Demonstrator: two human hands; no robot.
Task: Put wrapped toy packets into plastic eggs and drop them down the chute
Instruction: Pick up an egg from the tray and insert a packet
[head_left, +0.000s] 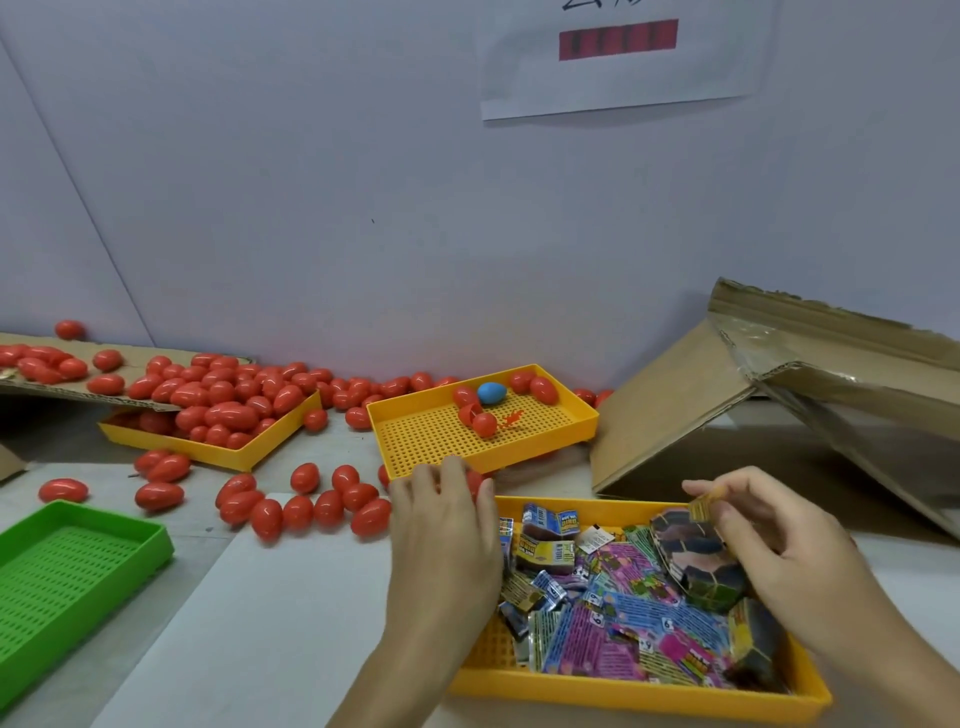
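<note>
Our right hand pinches one packet; left hand reaches relaxed toward loose red eggs; filling remains ahead.

Two bare forearms (seemingly no sleeves, jewellery).

A plain pale wall rises behind the grey-white bench, a paper sheet with a blurred red strip fixed high up.
</note>
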